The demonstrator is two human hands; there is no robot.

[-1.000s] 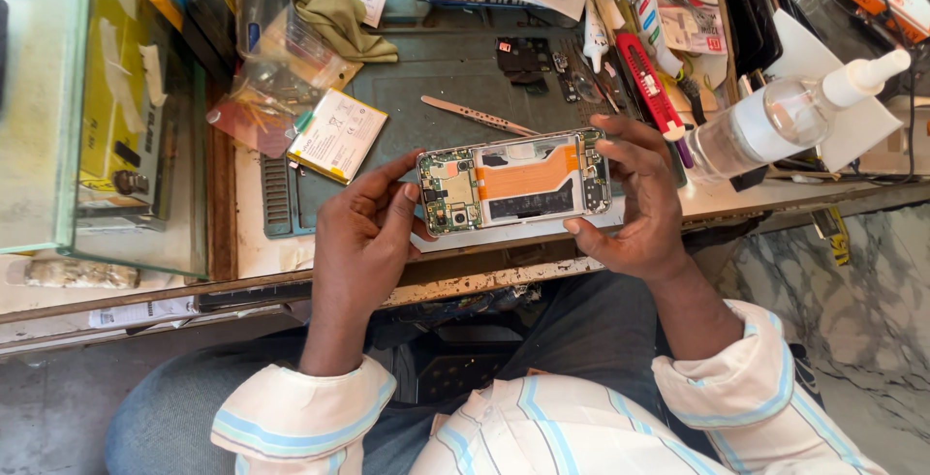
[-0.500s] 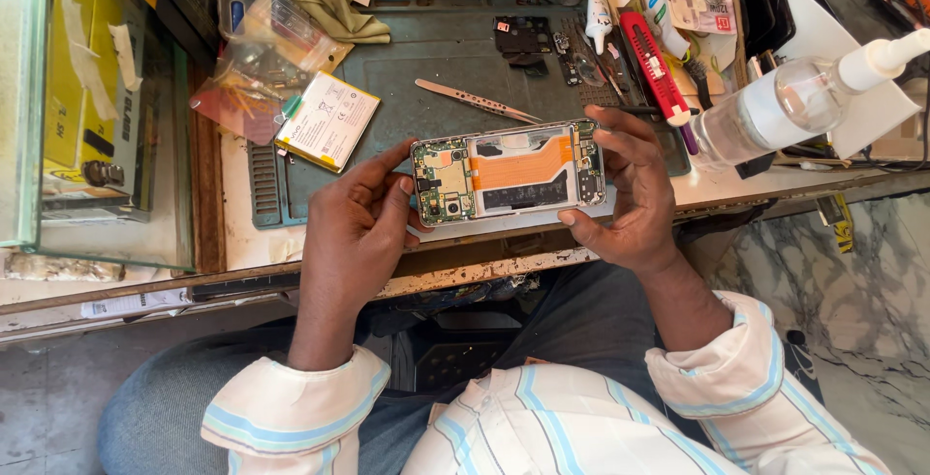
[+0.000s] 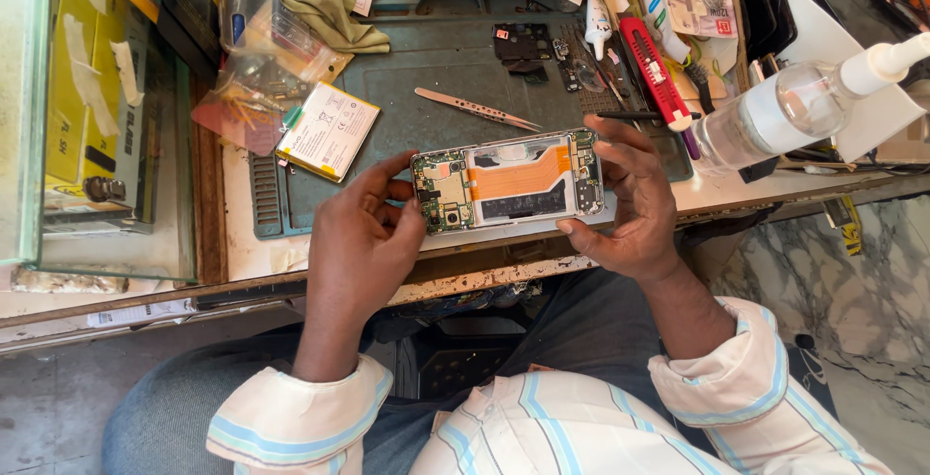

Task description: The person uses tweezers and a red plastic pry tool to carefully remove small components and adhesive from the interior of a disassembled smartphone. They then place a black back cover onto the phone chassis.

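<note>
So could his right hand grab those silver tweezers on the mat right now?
Probably not straight away: the right hand is gripping the opened phone together with the left hand. The tweezers lie bare on the mat just beyond, nothing covering them.

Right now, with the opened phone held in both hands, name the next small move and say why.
Probably lower the opened phone onto the grey mat to free the right hand for the tweezers. Both hands grip its ends, left hand included, its boards and orange ribbon face up, and the tweezers lie just beyond.
</note>
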